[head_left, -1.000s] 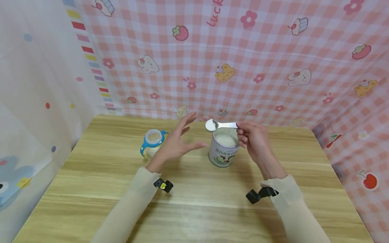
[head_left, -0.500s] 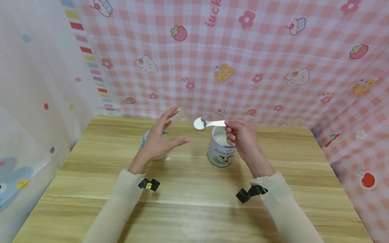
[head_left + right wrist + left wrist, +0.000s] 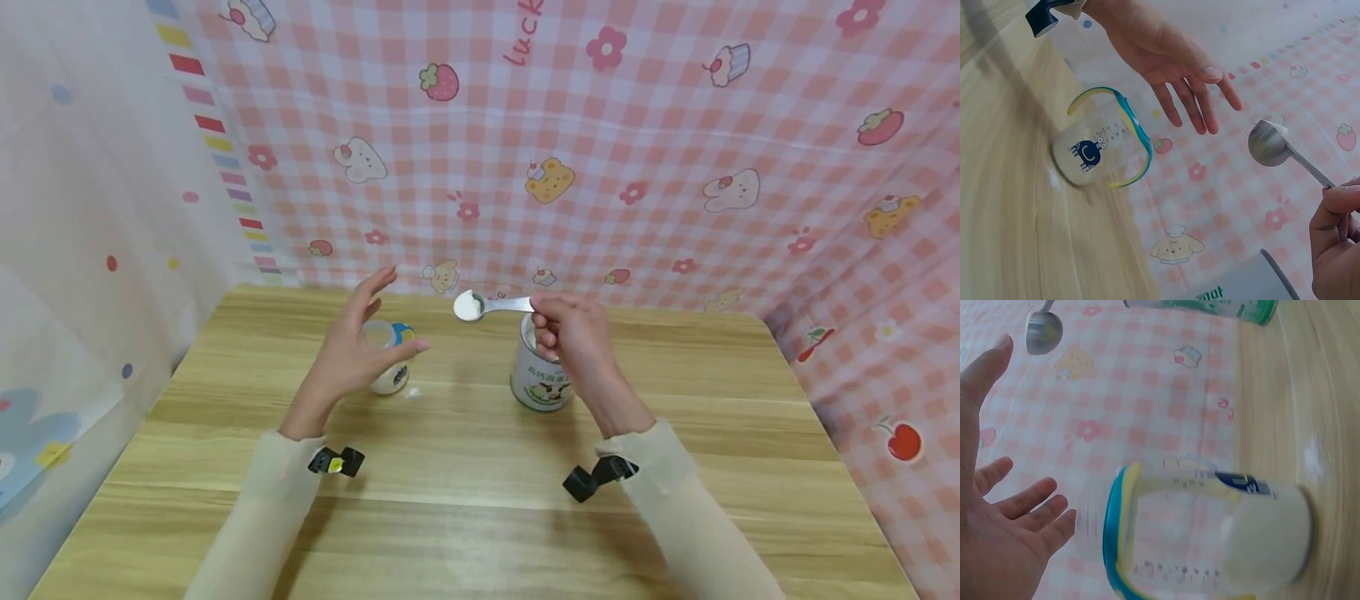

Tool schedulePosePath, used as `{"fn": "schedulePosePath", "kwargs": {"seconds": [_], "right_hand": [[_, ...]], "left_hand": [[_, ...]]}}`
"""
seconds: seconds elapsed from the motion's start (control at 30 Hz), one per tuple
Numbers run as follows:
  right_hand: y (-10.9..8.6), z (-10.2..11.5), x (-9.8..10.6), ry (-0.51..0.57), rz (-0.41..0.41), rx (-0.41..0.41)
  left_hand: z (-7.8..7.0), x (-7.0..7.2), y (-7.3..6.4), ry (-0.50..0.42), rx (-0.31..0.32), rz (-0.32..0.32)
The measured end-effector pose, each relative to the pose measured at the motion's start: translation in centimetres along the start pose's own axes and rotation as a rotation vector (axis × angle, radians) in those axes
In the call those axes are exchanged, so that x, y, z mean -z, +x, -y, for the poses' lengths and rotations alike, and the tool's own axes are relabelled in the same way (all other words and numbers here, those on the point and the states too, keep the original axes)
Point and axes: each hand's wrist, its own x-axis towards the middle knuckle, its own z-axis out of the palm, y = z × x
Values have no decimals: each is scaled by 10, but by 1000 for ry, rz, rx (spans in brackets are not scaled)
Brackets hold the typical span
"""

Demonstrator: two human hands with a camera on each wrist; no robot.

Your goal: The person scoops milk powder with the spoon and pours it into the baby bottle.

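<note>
My right hand (image 3: 581, 337) pinches the handle of a metal measuring spoon (image 3: 470, 306), its bowl heaped with white powder. That spoon is held level, left of an open milk powder can (image 3: 542, 385) with a cow on its label; the hand covers part of the can's mouth. My left hand (image 3: 348, 350) is empty, fingers spread and thumb extended, overlapping a clear baby bottle (image 3: 390, 379) in the head view. In the left wrist view the baby bottle (image 3: 1179, 531) has a blue and yellow handle ring, an uncapped neck and whitish contents at its base.
A little spilled white powder (image 3: 413, 392) lies on the wooden table (image 3: 465, 467) beside the bottle. Behind the table hangs a pink checked cloth (image 3: 480, 133), with a pale curtain (image 3: 97, 208) at the left.
Both hands have moved left. The right hand carried the filled measuring spoon from above the can toward the bottle, and the left hand came in front of the bottle.
</note>
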Motion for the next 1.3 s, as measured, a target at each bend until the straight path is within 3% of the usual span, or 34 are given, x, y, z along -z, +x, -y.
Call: {"fn": "schedulePosePath", "kwargs": {"seconds": [0.23, 0.53, 0.9, 1.1, 1.3], "right_hand": [[0, -4, -14, -34, -19, -6], [3, -12, -33, -72, 26, 15], [9, -26, -56, -71, 3, -12], [14, -35, -66, -105, 6, -4], [20, -44, -77, -140, 30, -12]], "left_hand": [[11, 11, -10, 4, 41, -23], [28, 18, -24, -1, 73, -44], [52, 18, -41, -75, 191, -5], [65, 16, -45, -140, 257, 14], [75, 13, -47, -139, 292, 52]]}}
